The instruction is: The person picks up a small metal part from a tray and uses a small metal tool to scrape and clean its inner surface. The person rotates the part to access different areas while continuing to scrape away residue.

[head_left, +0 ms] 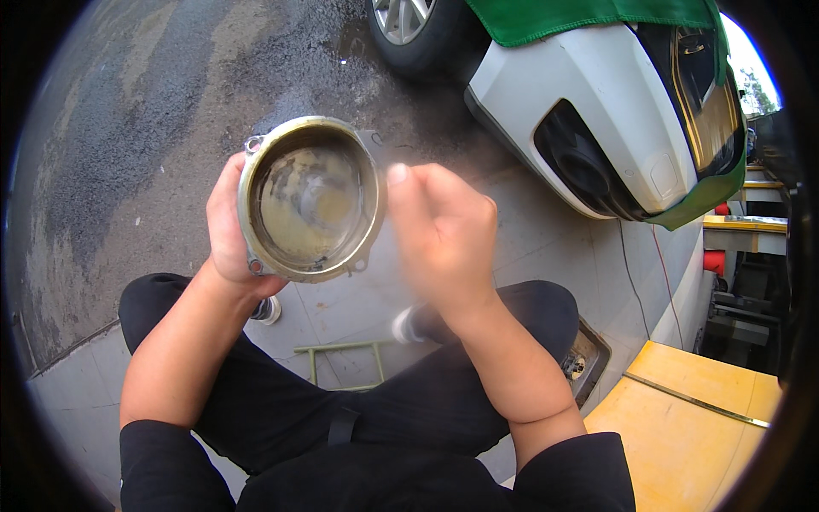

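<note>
In front of me my left hand (229,230) grips a round metal housing (256,224) by its left side. The housing is a shallow, cup-like part with bolt ears around its rim, and its open side faces up toward me. Its inside looks stained and dull, with a wet sheen. Close to the right rim is my right hand (444,226), curled into a fist with the thumb on top and partly blurred by motion. Whatever its fingers may hold is hidden, and I cannot tell whether it touches the rim.
A white car bumper (589,85) with a green cover (554,19) stands at the upper right, near a wheel (401,21). A yellow cabinet (691,410) is at the lower right. By my right knee lies a dark tray (597,363). A green metal frame (345,347) sits between my legs.
</note>
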### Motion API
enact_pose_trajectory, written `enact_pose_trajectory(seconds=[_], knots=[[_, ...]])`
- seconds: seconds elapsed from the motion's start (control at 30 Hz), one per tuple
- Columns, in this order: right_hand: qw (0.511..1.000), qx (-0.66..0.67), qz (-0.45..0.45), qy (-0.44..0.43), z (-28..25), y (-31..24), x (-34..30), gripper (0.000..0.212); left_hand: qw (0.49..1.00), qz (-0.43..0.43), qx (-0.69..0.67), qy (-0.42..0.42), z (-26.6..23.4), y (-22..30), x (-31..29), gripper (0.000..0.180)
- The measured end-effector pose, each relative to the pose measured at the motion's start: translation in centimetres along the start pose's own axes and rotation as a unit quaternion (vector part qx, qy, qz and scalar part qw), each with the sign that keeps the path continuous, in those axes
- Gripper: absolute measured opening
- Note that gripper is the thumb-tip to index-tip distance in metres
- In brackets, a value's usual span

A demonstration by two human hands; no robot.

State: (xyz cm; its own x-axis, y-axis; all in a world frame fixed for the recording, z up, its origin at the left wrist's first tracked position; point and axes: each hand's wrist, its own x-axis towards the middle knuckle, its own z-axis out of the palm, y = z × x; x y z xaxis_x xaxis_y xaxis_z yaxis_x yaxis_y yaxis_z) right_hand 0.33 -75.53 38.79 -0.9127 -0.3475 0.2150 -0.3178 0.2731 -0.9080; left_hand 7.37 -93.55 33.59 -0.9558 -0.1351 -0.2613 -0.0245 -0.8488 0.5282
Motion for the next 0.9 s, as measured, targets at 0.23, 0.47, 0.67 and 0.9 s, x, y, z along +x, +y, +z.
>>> enact_pose_trajectory(seconds=[0.23,0.47,0.67,0.9], knots=[[1.000,-0.001,-0.003,0.003,-0.1,0.0,0.1,0.031,1.000,-0.013,-0.015,-0.012,0.3,0.1,0.0,0.061],[1.000,0.003,0.008,-0.011,-0.2,-0.1,0.0,0.030,1.000,-0.016,-0.011,0.007,0.6,0.1,-0.1,0.060],[1.000,-0.005,-0.007,0.000,-0.2,0.0,0.1,0.030,0.999,-0.024,-0.037,-0.022,0.7,0.2,-0.1,0.060],[1.000,-0.005,-0.005,-0.025,-0.4,-0.1,0.2,0.029,1.000,-0.016,-0.025,0.008,1.5,0.4,-0.3,0.049]])
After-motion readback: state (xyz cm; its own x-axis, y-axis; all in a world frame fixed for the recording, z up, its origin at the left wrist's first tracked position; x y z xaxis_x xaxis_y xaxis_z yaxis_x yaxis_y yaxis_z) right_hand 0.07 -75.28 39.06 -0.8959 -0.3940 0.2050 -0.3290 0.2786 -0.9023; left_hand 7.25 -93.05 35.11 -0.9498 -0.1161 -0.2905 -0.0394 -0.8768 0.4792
